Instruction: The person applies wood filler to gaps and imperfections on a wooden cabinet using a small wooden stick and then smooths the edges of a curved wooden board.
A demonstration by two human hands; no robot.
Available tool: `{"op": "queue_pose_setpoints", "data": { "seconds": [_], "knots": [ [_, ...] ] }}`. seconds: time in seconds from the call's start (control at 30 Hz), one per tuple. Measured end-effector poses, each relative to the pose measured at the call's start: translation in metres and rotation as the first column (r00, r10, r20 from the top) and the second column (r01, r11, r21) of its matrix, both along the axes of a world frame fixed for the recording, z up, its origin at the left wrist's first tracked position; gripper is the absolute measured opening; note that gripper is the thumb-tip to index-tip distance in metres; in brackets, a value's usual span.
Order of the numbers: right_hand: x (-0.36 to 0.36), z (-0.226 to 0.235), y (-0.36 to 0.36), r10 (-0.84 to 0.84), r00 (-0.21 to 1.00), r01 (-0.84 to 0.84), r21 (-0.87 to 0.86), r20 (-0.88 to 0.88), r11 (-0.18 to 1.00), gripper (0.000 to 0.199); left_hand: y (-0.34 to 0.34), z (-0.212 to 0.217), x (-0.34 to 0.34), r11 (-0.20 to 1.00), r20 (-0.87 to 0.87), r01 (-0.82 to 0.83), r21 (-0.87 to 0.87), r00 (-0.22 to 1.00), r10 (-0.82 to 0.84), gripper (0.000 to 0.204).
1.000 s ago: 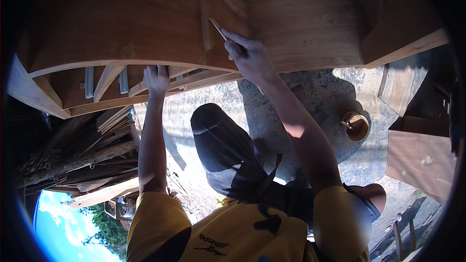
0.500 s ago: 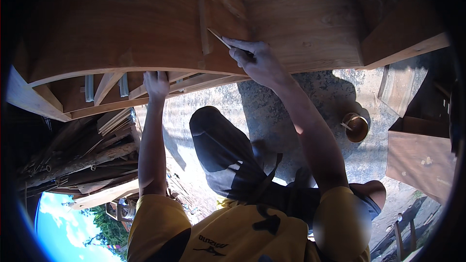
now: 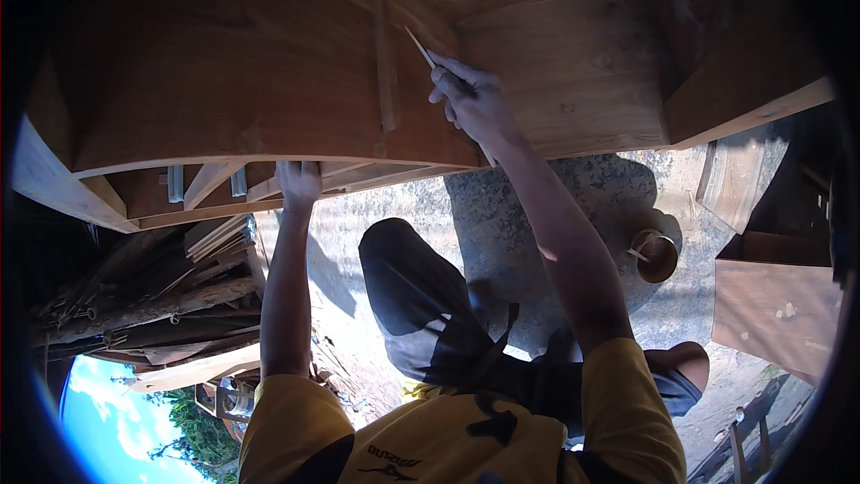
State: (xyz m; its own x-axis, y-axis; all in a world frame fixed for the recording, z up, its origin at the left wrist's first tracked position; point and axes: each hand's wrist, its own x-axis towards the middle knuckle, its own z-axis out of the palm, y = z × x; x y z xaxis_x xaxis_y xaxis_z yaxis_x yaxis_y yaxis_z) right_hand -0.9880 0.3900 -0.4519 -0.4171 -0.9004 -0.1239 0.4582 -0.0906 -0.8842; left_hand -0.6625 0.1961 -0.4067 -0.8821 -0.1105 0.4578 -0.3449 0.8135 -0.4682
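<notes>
A large brown wooden cabinet-like piece (image 3: 233, 90) with a curved front edge fills the upper view. My left hand (image 3: 298, 185) is at that edge, its fingers hooked over the frame rail. Farther right, my right hand (image 3: 475, 100) pinches a thin pale wooden stick (image 3: 417, 45), closed around its lower part. The stick points up and left over the wood surface, to the right of a narrow wooden strip (image 3: 385, 72). Whether its tip touches the wood I cannot tell.
A round brown bowl (image 3: 661, 260) with a pale stick in it stands on the sunlit concrete floor (image 3: 555, 206) to the right. A wooden box (image 3: 775, 305) lies beyond it. Stacked timber (image 3: 161, 296) is at the left, below the frame.
My right hand and the stick have moved slightly up, and the stick now points more steeply upward. The wooden edge and my left hand appear slightly lower and farther right.
</notes>
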Motion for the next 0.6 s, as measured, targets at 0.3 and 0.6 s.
{"op": "queue_pose_setpoints", "data": {
  "seconds": [0.3, 0.6],
  "knots": [
    [0.003, -0.015, -0.051, -0.108, 0.926, 0.072, -0.111, -0.362, 0.991, 0.038, 0.003, 0.002, 0.002, 0.949, -0.05, -0.062, 0.309, 0.995, 0.081, 0.031],
    [-0.03, -0.009, -0.049, -0.054, 0.909, 0.014, -0.098, -0.414, 0.995, 0.034, 0.0, -0.004, 0.005, 0.961, -0.045, -0.058, 0.271, 0.996, 0.073, 0.035]
  ]
}}
